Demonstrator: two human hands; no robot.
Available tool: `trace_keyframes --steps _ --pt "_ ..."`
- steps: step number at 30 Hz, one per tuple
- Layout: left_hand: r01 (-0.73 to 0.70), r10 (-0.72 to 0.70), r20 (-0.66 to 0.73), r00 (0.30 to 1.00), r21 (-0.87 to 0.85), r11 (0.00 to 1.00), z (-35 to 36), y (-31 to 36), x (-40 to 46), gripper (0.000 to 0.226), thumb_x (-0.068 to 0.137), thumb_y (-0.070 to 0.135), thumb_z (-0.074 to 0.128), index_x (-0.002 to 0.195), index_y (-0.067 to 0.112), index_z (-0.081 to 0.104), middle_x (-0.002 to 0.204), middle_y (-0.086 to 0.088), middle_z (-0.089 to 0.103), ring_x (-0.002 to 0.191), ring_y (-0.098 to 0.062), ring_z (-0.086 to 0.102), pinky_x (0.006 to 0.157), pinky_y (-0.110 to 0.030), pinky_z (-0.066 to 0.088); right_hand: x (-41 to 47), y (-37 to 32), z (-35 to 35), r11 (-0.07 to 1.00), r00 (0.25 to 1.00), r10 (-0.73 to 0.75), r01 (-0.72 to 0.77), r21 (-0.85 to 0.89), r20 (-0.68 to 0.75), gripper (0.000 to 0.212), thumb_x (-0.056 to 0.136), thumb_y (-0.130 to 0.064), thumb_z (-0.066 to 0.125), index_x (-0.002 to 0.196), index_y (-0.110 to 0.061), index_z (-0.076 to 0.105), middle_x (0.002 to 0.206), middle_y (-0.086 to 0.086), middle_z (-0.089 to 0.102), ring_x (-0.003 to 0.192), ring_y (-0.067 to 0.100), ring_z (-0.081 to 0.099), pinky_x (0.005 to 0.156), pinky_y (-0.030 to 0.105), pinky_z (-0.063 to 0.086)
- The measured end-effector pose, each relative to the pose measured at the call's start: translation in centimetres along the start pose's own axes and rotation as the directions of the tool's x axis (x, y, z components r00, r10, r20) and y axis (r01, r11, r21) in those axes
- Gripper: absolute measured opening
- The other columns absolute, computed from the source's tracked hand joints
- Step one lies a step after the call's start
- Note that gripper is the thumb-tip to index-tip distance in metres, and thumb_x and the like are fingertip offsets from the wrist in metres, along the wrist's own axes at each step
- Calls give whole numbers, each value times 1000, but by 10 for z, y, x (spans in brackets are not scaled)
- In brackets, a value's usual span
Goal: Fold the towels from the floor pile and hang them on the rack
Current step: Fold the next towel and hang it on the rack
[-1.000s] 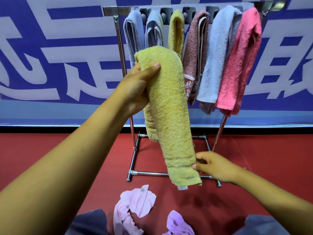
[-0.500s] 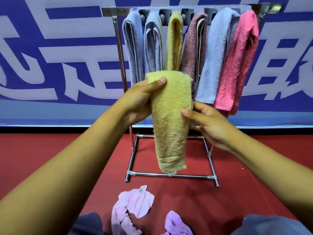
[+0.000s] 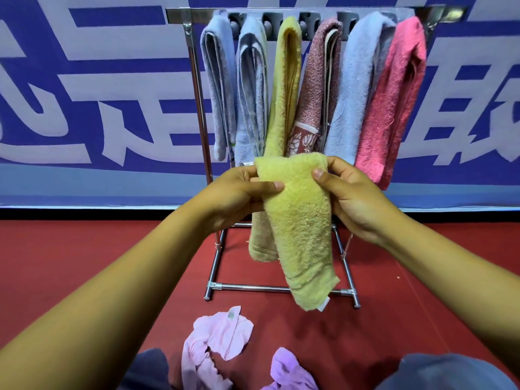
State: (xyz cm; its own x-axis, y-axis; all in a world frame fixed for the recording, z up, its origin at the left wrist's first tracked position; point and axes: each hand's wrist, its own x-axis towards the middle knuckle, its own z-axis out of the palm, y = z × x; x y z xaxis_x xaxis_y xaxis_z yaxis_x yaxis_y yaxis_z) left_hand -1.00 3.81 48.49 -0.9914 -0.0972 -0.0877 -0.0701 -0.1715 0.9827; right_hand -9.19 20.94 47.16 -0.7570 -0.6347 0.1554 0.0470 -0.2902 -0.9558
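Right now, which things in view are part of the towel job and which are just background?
Job:
- yellow towel, held at its top by left hand and right hand
- rack with six hung towels
- pink cloth and purple cloth on the floor

Background:
- blue banner
- red floor

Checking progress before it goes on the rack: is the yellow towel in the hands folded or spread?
Folded: the yellow towel hangs as a narrow doubled strip, its top fold pinched between left hand and right hand.

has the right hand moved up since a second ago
Yes. The right hand has risen from beside the rack's bottom bar to the folded top of the yellow towel, below the hanging towels.
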Motion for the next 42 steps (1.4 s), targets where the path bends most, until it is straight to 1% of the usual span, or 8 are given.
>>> trace_keyframes --steps 7,10,14,20,25,33,37,42 --pt "-15 16 -59 998 22 1000 3 -1 -5 30 93 8 56 123 3 58 77 5 71 68 -5 65 78 -23 54 -4 -1 -1 998 999 25 -22 -66 44 52 83 13 56 124 -16 46 84 2 73 73 12 69 58 22 53" --pt "-43 46 -57 997 47 998 6 -3 -7 37 90 5 60 126 14 56 86 -1 74 76 -12 70 88 -32 54 -4 -3 -5 986 998 31 -20 -166 63 56 83 14 57 126 -20 46 85 0 73 76 11 69 59 22 54" --pt "-78 86 -66 994 114 990 10 -9 -6 53 86 5 65 131 26 48 110 -12 71 103 -26 68 89 -42 54 -6 -2 -9 967 997 41 -22 -254 70 51 87 11 54 127 -20 46 80 2 74 72 13 68 64 24 57" --pt "-117 121 -72 990 60 991 17 -16 -1 42 91 4 60 122 30 50 106 -1 71 89 -11 71 64 -25 56 -10 1 -8 946 992 123 -104 -308 43 15 96 -4 49 109 -12 49 74 8 63 55 9 59 46 18 49" --pt "-145 146 -28 989 39 989 17 -16 0 40 97 3 49 133 22 48 117 -4 67 95 -14 69 73 -29 59 -12 5 -13 892 994 111 -91 -443 20 17 98 -16 48 114 -15 43 70 6 61 57 10 59 48 21 52" --pt "-102 103 8 995 177 979 4 -8 1 13 97 8 51 101 8 63 89 -4 71 77 -12 68 65 -20 53 -14 9 -14 835 985 174 -149 -530 -2 9 95 -19 54 88 -14 50 71 4 65 47 8 57 47 17 43" --pt "-75 71 27 997 161 984 0 -6 0 18 100 15 48 102 11 65 83 -1 71 72 -10 67 62 -20 53 -5 -2 -19 815 990 59 -121 -567 -126 18 95 -24 53 79 -18 52 71 1 60 46 4 49 48 18 43" --pt "-71 45 140 989 190 979 5 1 -4 19 100 17 46 105 13 64 82 2 69 72 -7 65 63 -17 51 14 -24 -9 800 996 77 -29 -599 54 22 98 -11 45 106 -29 53 108 -7 59 88 7 54 78 28 46"
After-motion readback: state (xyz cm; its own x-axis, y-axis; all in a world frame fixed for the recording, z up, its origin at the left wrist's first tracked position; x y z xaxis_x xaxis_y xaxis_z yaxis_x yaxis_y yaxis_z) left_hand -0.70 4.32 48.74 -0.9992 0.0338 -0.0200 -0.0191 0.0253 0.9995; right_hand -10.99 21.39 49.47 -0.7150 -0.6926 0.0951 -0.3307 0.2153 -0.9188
